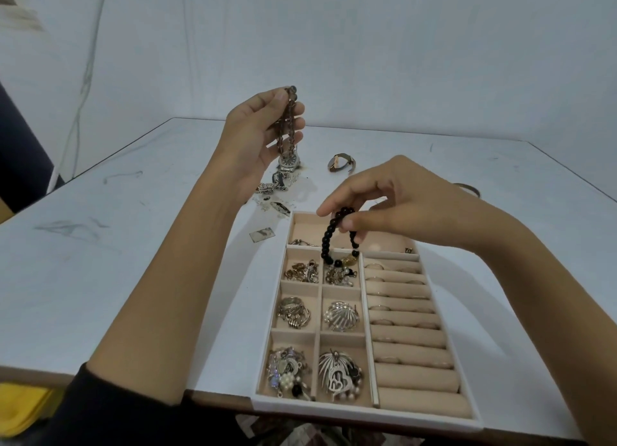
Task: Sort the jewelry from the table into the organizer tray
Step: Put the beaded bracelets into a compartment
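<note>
Our right grip (410, 205) is closed in a pinch of thumb and fingertips on the black bead bracelet (325, 242). The bracelet hangs over the far end of the organizer tray (367, 409), with its lowest beads dangling about the divider between the long far compartment (307, 228) and a small one already holding charms. Our left grip (257, 135) is raised above the tabletop (133, 245), fingers curled on a brown chain (288, 125) that hangs towards the loose pile (277, 185) of unsorted pieces. Whether its end touches the silver watch (288, 161) there we cannot tell. If we let go now, we judge the bracelet could land astride the divider or tangle in the charms. The hanging chain might also snag the pile and drag pieces about.
</note>
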